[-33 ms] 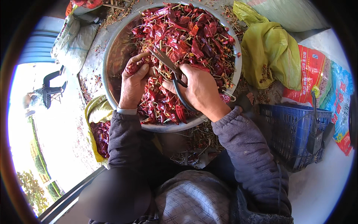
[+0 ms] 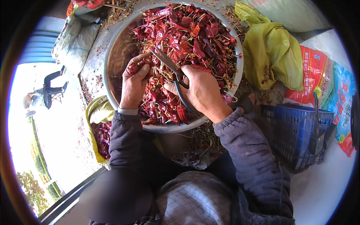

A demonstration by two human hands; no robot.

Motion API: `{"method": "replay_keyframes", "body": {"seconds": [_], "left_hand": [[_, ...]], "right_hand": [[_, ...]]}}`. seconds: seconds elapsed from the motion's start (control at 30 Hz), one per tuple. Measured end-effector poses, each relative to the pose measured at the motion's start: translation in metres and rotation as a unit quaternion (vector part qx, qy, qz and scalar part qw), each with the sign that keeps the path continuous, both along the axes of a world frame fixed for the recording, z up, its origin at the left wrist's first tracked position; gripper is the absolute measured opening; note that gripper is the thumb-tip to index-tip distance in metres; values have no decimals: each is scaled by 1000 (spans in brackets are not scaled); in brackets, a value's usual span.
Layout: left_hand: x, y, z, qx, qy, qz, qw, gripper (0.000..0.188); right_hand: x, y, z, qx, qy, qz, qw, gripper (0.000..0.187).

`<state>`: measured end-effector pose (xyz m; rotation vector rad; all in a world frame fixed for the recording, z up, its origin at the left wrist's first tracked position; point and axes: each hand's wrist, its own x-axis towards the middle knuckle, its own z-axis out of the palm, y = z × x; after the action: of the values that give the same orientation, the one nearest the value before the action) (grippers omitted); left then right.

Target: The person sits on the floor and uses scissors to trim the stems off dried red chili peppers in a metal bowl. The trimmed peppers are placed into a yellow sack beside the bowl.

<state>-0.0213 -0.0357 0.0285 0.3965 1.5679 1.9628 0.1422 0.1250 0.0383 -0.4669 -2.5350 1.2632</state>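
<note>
A wide metal basin (image 2: 115, 62) in front of me is heaped with dried red chili peppers (image 2: 183, 32), many with pale stems. My left hand (image 2: 133, 88) is closed around a dried red chili pepper (image 2: 132, 68) over the basin's left part. In my right hand (image 2: 206, 90) is a pair of black-handled scissors (image 2: 168, 60), fingers wrapped in and around the handles. The blades point up and left, their tips close to my left fingertips. Whether they touch a stem is too small to tell.
At the basin's lower left stands a yellow sack (image 2: 92, 112) of chili peppers. A yellow-green sack (image 2: 272, 52), a red printed bag (image 2: 309, 73) and a blue plastic basket (image 2: 288, 131) lie to the right. Pale sacks (image 2: 75, 47) sit upper left; a person (image 2: 45, 92) sits outside.
</note>
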Motion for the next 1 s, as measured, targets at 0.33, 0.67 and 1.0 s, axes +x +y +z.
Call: {"method": "replay_keyframes", "body": {"seconds": [0.33, 0.67, 1.0], "left_hand": [[-9, -3, -11, 9, 16, 27, 999, 27], [-12, -4, -17, -1, 28, 6, 1000, 23], [-9, -1, -15, 4, 26, 20, 999, 23]], "right_hand": [[11, -4, -1, 70, 12, 24, 997, 53], [13, -6, 3, 103, -22, 25, 994, 53], [13, -8, -3, 67, -35, 38, 996, 58]]}}
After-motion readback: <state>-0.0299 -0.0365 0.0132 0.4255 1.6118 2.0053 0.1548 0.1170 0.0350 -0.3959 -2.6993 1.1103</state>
